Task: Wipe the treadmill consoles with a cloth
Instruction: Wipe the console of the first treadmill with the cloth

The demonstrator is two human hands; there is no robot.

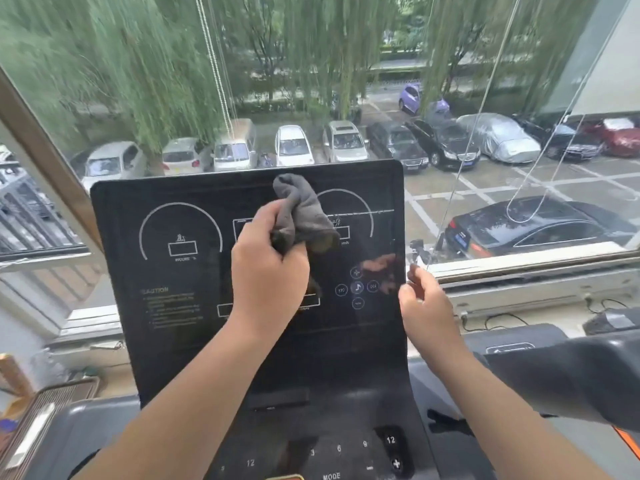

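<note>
Cloth [301, 209] working over the upper console

The grey cloth is lying bunched against the upper middle of the treadmill console [180, 306], between its two dial outlines. The left hand [268, 271] is gripping it, fingers curled tight round its lower end. The right hand [424, 306] is sitting at the console's right edge, fingers loosely bent; whether they are holding that edge cannot be told. Wiping looks to be mid-course: the lower keypad [346, 452] and any other consoles are probably still waiting.
</note>
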